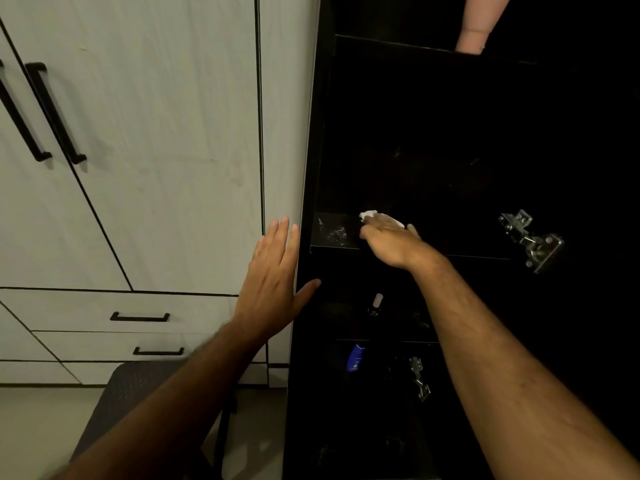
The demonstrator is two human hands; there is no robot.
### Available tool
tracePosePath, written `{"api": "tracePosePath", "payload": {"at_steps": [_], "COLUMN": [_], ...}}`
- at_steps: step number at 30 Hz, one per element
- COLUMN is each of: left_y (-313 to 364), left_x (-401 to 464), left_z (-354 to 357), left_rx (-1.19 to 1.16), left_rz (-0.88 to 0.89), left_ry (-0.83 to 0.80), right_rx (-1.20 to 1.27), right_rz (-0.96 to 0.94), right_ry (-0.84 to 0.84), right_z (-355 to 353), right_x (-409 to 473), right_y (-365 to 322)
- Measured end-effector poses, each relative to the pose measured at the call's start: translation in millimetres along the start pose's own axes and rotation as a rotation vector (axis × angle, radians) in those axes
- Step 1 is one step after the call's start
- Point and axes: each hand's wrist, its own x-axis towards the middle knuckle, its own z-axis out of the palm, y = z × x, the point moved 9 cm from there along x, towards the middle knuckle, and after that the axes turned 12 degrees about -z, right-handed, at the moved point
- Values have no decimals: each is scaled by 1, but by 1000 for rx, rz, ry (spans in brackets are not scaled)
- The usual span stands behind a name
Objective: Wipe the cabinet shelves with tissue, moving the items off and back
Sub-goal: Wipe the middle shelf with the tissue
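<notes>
Right hand [388,242] presses tissue [369,214] on dark shelf [332,233].

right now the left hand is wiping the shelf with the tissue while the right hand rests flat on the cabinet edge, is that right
The hands are swapped. In the head view the right hand wipes the shelf with the tissue, while the left hand rests flat on the cabinet edge.

Crumpled white tissue [372,216] on dark shelf [332,242]
</notes>
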Motion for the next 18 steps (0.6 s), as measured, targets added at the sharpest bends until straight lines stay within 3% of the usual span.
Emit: {"api": "tracePosePath", "payload": {"at_steps": [6, 13, 18], "left_y": [0, -5, -3], "left_x": [4, 5, 5], "left_z": [-2, 3, 2], "left_rx": [-8, 16, 16], "left_rz": [7, -2, 17], "left_ry": [0, -23, -20], "right_rx": [19, 7, -67], "right_rz": [-172, -70, -220], "right_ry": [-105, -131, -145], "right_z": [23, 9, 35], "right_x": [-4, 0, 0], "right_y": [-46, -22, -62]}}
